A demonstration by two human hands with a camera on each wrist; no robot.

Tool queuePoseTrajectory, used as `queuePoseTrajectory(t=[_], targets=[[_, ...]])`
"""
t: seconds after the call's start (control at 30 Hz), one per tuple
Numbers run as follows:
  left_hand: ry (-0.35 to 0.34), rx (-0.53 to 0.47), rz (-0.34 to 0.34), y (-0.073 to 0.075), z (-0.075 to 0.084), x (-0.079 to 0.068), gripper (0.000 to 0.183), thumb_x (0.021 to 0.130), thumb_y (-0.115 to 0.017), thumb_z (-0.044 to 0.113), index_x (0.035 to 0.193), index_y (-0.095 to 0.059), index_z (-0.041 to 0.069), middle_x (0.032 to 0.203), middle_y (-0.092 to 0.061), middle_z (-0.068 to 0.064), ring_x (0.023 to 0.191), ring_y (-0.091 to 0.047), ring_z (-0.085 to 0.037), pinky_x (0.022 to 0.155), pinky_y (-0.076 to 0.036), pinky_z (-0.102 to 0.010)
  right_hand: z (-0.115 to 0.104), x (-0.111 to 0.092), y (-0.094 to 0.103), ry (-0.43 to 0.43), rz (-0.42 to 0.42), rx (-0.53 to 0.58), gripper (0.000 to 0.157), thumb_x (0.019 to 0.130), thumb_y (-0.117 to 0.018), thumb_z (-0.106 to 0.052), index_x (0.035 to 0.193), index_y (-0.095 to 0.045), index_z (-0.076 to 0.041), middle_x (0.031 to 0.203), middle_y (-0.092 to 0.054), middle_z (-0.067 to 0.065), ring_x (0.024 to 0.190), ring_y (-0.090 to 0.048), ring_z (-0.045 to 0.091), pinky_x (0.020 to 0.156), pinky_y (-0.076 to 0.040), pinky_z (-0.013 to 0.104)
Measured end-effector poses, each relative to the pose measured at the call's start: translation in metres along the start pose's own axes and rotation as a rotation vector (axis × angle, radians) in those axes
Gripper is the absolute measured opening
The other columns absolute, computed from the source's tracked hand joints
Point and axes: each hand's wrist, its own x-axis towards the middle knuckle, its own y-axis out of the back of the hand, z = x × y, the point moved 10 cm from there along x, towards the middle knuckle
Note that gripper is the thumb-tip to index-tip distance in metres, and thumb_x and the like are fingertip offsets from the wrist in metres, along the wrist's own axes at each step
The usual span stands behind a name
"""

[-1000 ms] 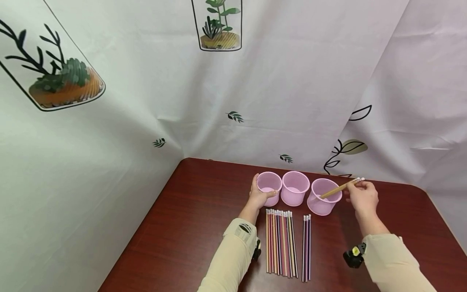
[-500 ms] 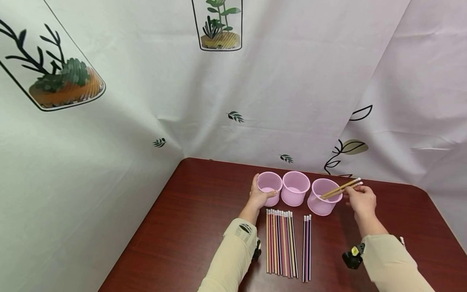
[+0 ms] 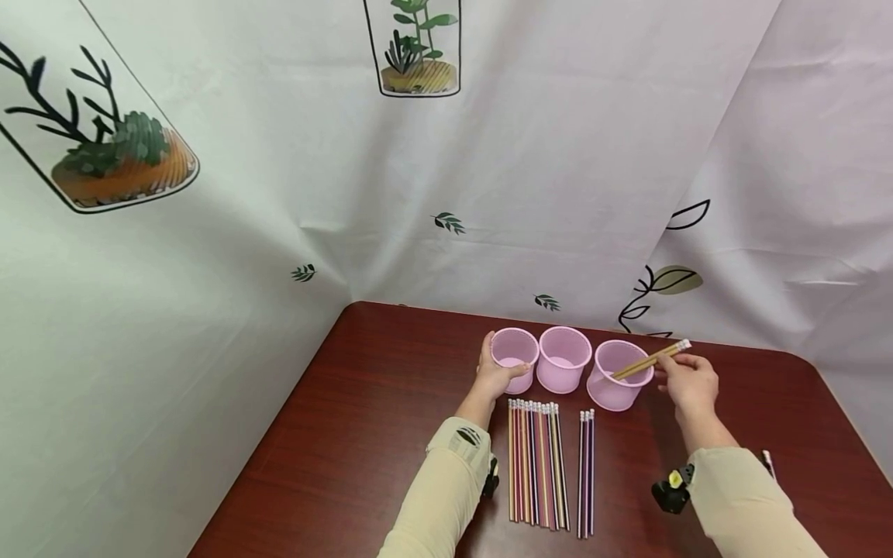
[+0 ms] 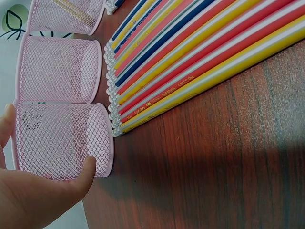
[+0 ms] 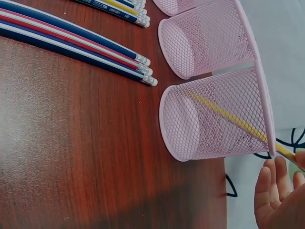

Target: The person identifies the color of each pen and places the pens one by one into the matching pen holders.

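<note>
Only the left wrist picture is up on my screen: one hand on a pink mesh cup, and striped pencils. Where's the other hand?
Observer: The right hand pinches yellow pencils near their eraser ends, over the rightmost cup.

Visitor: A few pale ends peek in at my top edge. What are those?

Observer: They belong to three pencils lying apart, to the right of the row.

Visitor: Anything else on the table?

Observer: Something white-tipped pokes out beside the right sleeve; too little shows to tell what.
</note>
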Motion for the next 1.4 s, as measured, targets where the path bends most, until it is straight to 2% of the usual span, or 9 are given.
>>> queuePoseTrajectory(t=[0.17,0.3,0.43,0.53,0.67,0.77,0.97,1.2,1.4], targets=[[-0.006,0.004,-0.001,0.0,0.001,0.0,0.094,0.062,-0.081,0.0,0.14,-0.033,0.02,0.14,-0.037,-0.017,0.124,-0.029,-0.041,0.1,-0.026,-0.054,0.003,-0.002,0.001,-0.02,0.018,0.048,0.021,0.089,-0.06,-0.017,0.097,-0.044,-0.007,0.058,-0.057,-0.014,0.052,-0.057,0.001,0.047,-0.049,0.02],[-0.006,0.002,-0.004,0.0,0.001,0.0,0.094,0.062,-0.081,0.0,0.141,-0.032,0.02,0.14,-0.036,-0.017,0.125,-0.028,-0.042,0.101,-0.025,-0.055,0.001,-0.005,0.008,0.0,0.115,0.1,0.024,0.087,-0.062,-0.021,0.094,-0.04,-0.016,0.062,-0.054,-0.016,0.049,-0.054,-0.001,0.044,-0.045,0.017],[0.005,-0.002,-0.008,0.0,0.0,0.0,0.094,0.063,-0.081,0.0,0.141,-0.032,0.021,0.14,-0.036,-0.016,0.125,-0.028,-0.041,0.101,-0.026,-0.054,-0.017,-0.014,0.012,0.13,0.243,0.123,0.021,0.086,-0.061,-0.023,0.091,-0.041,-0.024,0.069,-0.049,-0.012,0.058,-0.047,-0.001,0.052,-0.037,0.012],[0.008,-0.006,-0.009,-0.001,-0.001,-0.001,0.094,0.063,-0.081,0.0,0.141,-0.032,0.021,0.14,-0.036,-0.017,0.125,-0.028,-0.041,0.101,-0.026,-0.054,-0.038,-0.029,0.002,0.322,0.267,0.113,0.015,0.088,-0.059,-0.017,0.088,-0.046,-0.024,0.072,-0.048,-0.011,0.064,-0.043,0.003,0.057,-0.034,0.013],[0.008,-0.005,-0.005,0.0,-0.001,0.0,0.094,0.063,-0.081,0.0,0.14,-0.033,0.021,0.14,-0.036,-0.016,0.125,-0.029,-0.041,0.101,-0.026,-0.054,-0.055,-0.056,-0.03,0.588,0.166,0.016,0.006,0.086,-0.058,-0.005,0.085,-0.054,-0.009,0.073,-0.048,-0.01,0.063,-0.043,0.002,0.057,-0.035,0.013],[0.006,-0.003,-0.007,0.0,-0.001,0.0,0.093,0.063,-0.081,0.001,0.14,-0.033,0.021,0.14,-0.036,-0.016,0.124,-0.029,-0.04,0.101,-0.026,-0.054,-0.051,-0.076,-0.064,0.712,-0.023,-0.113,0.004,0.083,-0.06,0.002,0.086,-0.057,0.0,0.072,-0.051,-0.006,0.062,-0.045,0.003,0.056,-0.037,0.014],[0.002,-0.003,-0.008,0.0,0.0,0.0,0.094,0.062,-0.081,0.0,0.14,-0.033,0.021,0.14,-0.037,-0.016,0.124,-0.029,-0.04,0.1,-0.026,-0.054,-0.007,-0.093,-0.122,0.709,-0.352,-0.471,0.004,0.082,-0.064,-0.005,0.08,-0.061,-0.007,0.068,-0.052,-0.002,0.062,-0.046,0.008,0.057,-0.041,0.023],[-0.007,-0.006,-0.005,0.0,-0.001,0.001,0.094,0.062,-0.081,0.0,0.14,-0.033,0.02,0.139,-0.038,-0.016,0.124,-0.03,-0.04,0.101,-0.026,-0.054,0.041,-0.094,-0.143,0.655,-0.399,-0.844,0.012,0.077,-0.067,-0.013,0.071,-0.056,-0.016,0.066,-0.046,-0.005,0.059,-0.045,0.011,0.052,-0.038,0.03],[0.001,-0.008,-0.006,0.0,-0.001,0.0,0.094,0.062,-0.081,0.001,0.14,-0.033,0.021,0.14,-0.037,-0.016,0.124,-0.03,-0.04,0.1,-0.026,-0.054,0.051,-0.099,-0.146,0.742,-0.336,-0.968,0.019,0.072,-0.068,-0.015,0.068,-0.05,-0.017,0.067,-0.046,-0.004,0.063,-0.052,0.019,0.063,-0.046,0.043]])
